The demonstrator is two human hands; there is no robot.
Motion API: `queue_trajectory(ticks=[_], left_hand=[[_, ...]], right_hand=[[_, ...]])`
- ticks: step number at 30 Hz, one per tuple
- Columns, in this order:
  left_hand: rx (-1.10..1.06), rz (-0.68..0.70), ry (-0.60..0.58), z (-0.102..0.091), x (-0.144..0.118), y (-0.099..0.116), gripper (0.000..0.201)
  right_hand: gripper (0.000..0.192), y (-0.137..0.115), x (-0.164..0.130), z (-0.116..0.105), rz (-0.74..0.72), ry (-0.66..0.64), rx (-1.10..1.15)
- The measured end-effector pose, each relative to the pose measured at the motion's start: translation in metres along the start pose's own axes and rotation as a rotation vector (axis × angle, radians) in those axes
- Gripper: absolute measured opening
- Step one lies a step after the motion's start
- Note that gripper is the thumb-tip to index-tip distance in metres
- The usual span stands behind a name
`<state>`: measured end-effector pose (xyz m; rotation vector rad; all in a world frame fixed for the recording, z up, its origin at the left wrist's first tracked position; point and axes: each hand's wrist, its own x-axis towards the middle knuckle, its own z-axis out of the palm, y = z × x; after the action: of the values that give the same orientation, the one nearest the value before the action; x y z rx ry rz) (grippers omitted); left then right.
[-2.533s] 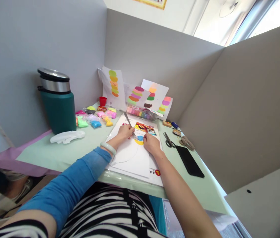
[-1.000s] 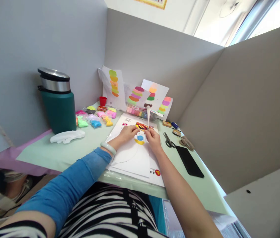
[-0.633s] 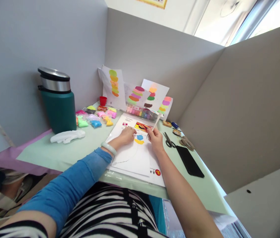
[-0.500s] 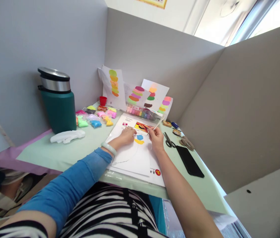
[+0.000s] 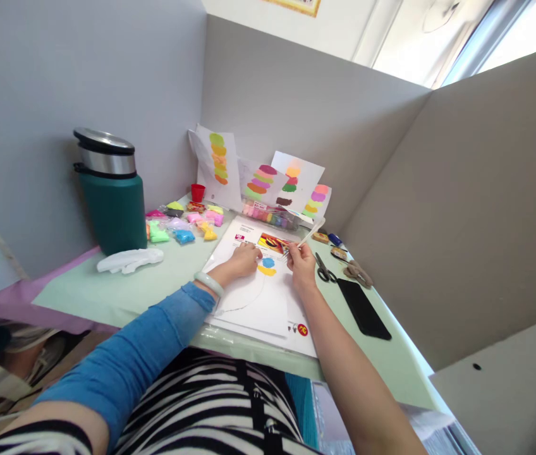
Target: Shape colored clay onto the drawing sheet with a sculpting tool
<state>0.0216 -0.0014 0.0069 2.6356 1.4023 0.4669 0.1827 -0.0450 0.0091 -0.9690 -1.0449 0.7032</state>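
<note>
A white plastic fork (image 5: 313,230) is in my right hand (image 5: 302,268), pinched between thumb and fingers. Its handle slants up to the right and its tines point down toward the paper. My left hand (image 5: 244,259) rests on the white sheet (image 5: 249,306), fingers apart and slightly bent, holding nothing. Just right of those fingertips, a flat blue clay patch (image 5: 268,262) lies on the sheet directly above a yellow clay patch (image 5: 267,272). From the yellow patch a thin drawn line curves down to the lower left.
Scissors (image 5: 325,268) and a black phone-like slab (image 5: 363,308) lie to the right. Small bags of coloured clay (image 5: 183,237), a white cloth-like item (image 5: 130,260) and a green bottle (image 5: 112,212) stand left. Painted sheets (image 5: 219,165) lean against the partition behind.
My right hand has shifted slightly right with the fork, whose handle now leans further right and lower. My left hand has stayed in place on the sheet.
</note>
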Motion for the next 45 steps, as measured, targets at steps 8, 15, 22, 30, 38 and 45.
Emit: queue_trajectory(ticks=[8, 15, 22, 30, 38, 45], left_hand=[[0.018, 0.008, 0.007, 0.002, 0.001, -0.001, 0.035], [0.018, 0.016, 0.014, 0.004, 0.002, -0.002, 0.035], [0.009, 0.018, 0.005, 0.004, 0.002, -0.003, 0.034], [0.019, 0.019, 0.006, 0.005, 0.002, -0.002, 0.035], [0.027, 0.024, 0.007, 0.004, 0.001, -0.002, 0.036], [0.013, 0.02, 0.004, 0.004, 0.001, -0.003, 0.034]], right_hand=[[0.034, -0.001, -0.003, 0.002, 0.053, -0.106, 0.049], [0.03, 0.004, -0.002, 0.002, 0.006, -0.107, -0.05], [0.021, 0.014, 0.002, -0.004, -0.084, -0.15, -0.289], [0.017, 0.021, 0.004, -0.014, -0.164, -0.166, -0.679], [0.015, 0.021, 0.005, -0.015, -0.105, -0.182, -0.784], [0.017, 0.025, 0.008, -0.017, -0.116, -0.155, -0.777]])
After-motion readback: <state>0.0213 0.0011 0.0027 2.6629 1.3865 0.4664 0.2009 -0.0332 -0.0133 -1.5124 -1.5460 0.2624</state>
